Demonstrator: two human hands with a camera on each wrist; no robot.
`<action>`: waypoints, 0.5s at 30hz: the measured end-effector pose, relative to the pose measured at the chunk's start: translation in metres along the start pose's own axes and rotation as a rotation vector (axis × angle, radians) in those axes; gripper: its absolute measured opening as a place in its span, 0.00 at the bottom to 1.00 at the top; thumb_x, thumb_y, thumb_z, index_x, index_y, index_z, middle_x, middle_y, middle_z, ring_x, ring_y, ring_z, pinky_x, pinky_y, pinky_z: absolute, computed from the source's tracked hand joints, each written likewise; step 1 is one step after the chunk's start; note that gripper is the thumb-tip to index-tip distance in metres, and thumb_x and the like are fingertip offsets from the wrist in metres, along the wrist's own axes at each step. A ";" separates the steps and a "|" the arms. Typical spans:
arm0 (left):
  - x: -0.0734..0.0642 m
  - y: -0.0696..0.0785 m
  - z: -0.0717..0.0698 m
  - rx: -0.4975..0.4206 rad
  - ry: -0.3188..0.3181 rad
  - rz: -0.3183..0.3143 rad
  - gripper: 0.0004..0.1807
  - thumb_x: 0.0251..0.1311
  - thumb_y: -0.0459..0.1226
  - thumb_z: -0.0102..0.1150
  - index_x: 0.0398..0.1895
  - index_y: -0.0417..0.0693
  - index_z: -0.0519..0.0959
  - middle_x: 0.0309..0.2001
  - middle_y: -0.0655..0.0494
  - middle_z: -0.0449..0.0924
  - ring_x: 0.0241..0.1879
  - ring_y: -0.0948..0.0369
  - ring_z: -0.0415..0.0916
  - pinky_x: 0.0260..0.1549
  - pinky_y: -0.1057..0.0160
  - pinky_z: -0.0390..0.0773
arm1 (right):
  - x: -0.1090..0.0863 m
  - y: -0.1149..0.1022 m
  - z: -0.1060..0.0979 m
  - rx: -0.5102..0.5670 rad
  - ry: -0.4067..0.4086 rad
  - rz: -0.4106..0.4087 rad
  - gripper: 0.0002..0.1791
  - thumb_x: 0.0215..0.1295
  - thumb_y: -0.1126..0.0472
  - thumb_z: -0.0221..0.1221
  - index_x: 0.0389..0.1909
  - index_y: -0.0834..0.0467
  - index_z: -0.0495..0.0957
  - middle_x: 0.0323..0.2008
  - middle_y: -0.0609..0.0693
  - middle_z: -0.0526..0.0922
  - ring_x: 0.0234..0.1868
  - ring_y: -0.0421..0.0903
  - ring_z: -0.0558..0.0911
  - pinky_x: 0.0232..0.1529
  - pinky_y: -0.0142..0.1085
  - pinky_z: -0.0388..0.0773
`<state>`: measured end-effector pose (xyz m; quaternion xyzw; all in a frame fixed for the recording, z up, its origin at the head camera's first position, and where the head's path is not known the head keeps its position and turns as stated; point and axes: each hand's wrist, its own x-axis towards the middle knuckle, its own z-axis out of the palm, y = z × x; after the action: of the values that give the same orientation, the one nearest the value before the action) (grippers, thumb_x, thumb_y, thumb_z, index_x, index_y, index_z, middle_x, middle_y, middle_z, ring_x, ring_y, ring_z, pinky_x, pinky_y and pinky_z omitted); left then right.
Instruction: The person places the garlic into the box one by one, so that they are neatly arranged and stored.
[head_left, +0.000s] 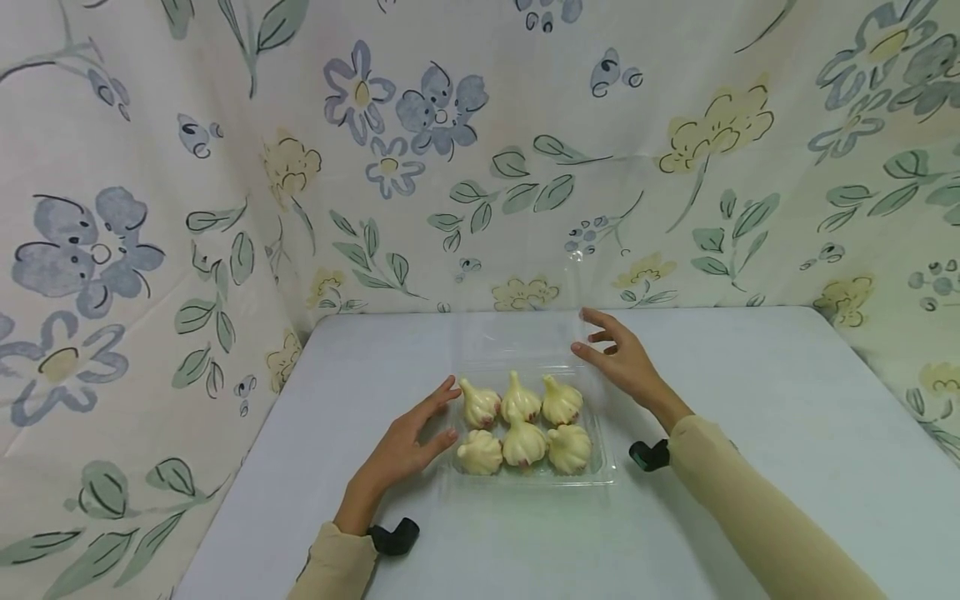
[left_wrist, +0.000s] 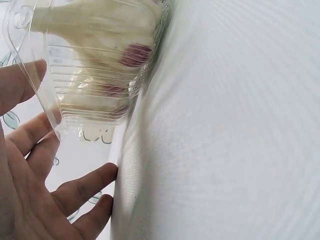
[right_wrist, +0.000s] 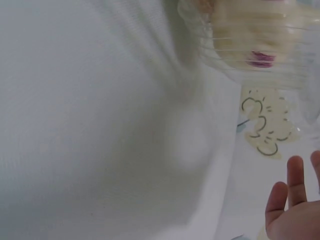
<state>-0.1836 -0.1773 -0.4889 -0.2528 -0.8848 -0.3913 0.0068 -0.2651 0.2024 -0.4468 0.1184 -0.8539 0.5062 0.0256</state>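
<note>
A clear plastic clamshell box (head_left: 604,477) rests on the white table, its see-through lid (head_left: 517,337) raised at the back. Several glossy, cream garlic bulbs (head_left: 524,444) fill it in two rows; purple patches show on a bulb (left_wrist: 136,55) through the ribbed wall in the left wrist view. My left hand (head_left: 401,446) is at the box's left side, fingers spread and fingertips right at the rim. Beside the lid's right edge, my right hand (head_left: 624,358) has its fingers loosely extended, holding nothing. Only part of that hand (right_wrist: 297,212) shows in the right wrist view.
A flower-printed cloth (head_left: 420,217) hangs behind and to the left of the white table (head_left: 757,433). Black wrist devices (head_left: 395,537) are at both cuffs. The table's far edge lies just behind the lid.
</note>
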 end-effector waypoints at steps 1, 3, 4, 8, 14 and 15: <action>0.000 0.000 0.000 0.001 0.001 0.001 0.33 0.71 0.49 0.58 0.78 0.64 0.63 0.82 0.64 0.52 0.70 0.48 0.73 0.67 0.34 0.68 | -0.001 -0.001 -0.001 -0.001 0.003 -0.010 0.39 0.70 0.48 0.63 0.78 0.48 0.61 0.77 0.54 0.65 0.68 0.61 0.73 0.64 0.56 0.68; 0.001 0.001 0.000 0.004 0.001 0.003 0.33 0.71 0.48 0.58 0.78 0.64 0.63 0.82 0.64 0.52 0.70 0.48 0.73 0.67 0.34 0.67 | -0.004 -0.003 -0.004 -0.001 0.009 -0.030 0.38 0.70 0.49 0.64 0.78 0.49 0.61 0.76 0.55 0.66 0.67 0.61 0.73 0.64 0.56 0.68; 0.001 0.001 0.000 0.005 0.000 0.003 0.33 0.71 0.48 0.58 0.78 0.64 0.63 0.82 0.64 0.52 0.70 0.48 0.73 0.67 0.34 0.67 | -0.006 -0.004 -0.005 -0.003 0.010 -0.037 0.38 0.70 0.49 0.64 0.77 0.49 0.62 0.76 0.55 0.66 0.67 0.61 0.73 0.64 0.56 0.68; 0.001 0.003 0.001 0.009 -0.001 -0.006 0.33 0.71 0.49 0.59 0.78 0.65 0.63 0.82 0.65 0.52 0.69 0.48 0.73 0.67 0.34 0.67 | -0.012 -0.008 -0.010 -0.014 0.010 -0.065 0.37 0.70 0.50 0.64 0.77 0.50 0.62 0.75 0.55 0.67 0.67 0.61 0.73 0.63 0.56 0.68; 0.001 0.002 0.001 0.018 -0.003 -0.014 0.33 0.71 0.50 0.58 0.78 0.65 0.62 0.82 0.66 0.51 0.69 0.49 0.73 0.67 0.34 0.68 | -0.022 -0.009 -0.013 -0.026 0.003 -0.088 0.36 0.69 0.51 0.65 0.76 0.45 0.64 0.74 0.51 0.69 0.65 0.58 0.74 0.62 0.58 0.68; 0.001 0.002 0.001 0.019 -0.004 -0.016 0.33 0.71 0.50 0.58 0.78 0.65 0.62 0.82 0.66 0.51 0.70 0.49 0.73 0.67 0.34 0.68 | -0.024 -0.009 -0.013 -0.027 0.002 -0.092 0.36 0.69 0.51 0.65 0.76 0.44 0.64 0.74 0.51 0.69 0.65 0.57 0.75 0.62 0.57 0.68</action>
<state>-0.1828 -0.1749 -0.4878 -0.2463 -0.8906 -0.3823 0.0045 -0.2410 0.2137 -0.4369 0.1568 -0.8542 0.4931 0.0514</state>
